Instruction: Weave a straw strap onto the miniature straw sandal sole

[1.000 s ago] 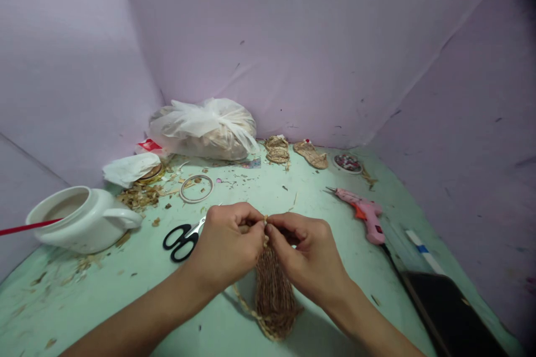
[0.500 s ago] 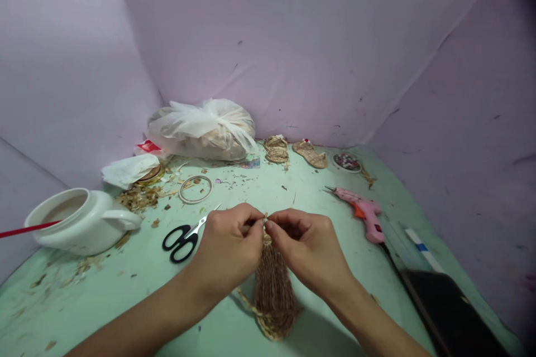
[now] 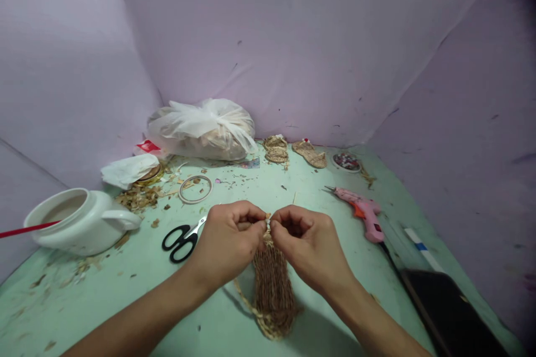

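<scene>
Between my forearms is a long brown piece of corded plant fibre (image 3: 274,287), shaped like a small shoe sole. A pale braided cord (image 3: 247,300) runs along its lower left edge and round its near end. My left hand (image 3: 228,245) is closed in a pinch at the far tip of the piece, thumb against forefinger, on a pale fibre strand (image 3: 268,216). My right hand (image 3: 312,245) pinches at the same spot from the other side, its fingertips almost touching the left ones. The fingers partly hide the strand and the sole's far end.
Black-handled scissors (image 3: 182,242) lie left of my left hand, near a tape ring (image 3: 195,189) and a white pot (image 3: 90,223). On the right are a pink glue gun (image 3: 362,209) and a dark flat object (image 3: 448,312). Behind stand a plastic bag (image 3: 205,131) and small woven sandals (image 3: 310,153).
Both hands have risen very slightly, and the fingertips have shifted a little at the tip of the sole. The sole has tilted slightly; everything else stays put.
</scene>
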Demonstrator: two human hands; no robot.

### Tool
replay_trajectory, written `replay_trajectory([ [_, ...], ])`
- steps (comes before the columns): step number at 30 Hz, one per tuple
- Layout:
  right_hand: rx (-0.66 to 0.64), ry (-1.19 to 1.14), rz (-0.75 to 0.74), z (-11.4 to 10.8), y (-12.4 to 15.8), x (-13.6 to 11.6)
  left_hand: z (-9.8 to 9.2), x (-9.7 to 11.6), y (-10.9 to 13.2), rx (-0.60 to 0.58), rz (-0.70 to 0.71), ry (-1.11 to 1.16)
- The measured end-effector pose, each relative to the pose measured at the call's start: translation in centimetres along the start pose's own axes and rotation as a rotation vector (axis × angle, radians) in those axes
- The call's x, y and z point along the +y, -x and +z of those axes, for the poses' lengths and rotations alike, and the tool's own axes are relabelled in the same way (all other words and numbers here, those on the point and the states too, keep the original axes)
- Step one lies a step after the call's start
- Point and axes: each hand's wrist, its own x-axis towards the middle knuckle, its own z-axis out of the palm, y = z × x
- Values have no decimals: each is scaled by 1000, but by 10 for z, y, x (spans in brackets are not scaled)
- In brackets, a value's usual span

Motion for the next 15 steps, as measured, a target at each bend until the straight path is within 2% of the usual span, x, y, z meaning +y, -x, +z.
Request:
replay_trajectory([
  [4, 36, 33, -14, -2, -5, 4, -5, 7, -4, -2, -70, 77],
  [7, 53, 19, -10, -4, -9, 7, -9, 7, -7, -34, -68, 141],
  [12, -75, -62, 6, -7, -9, 6, -9, 3, -10, -50, -65, 134],
  [15, -76, -27, -17, -5, -6, 4, -7, 4, -9, -50, -64, 84],
])
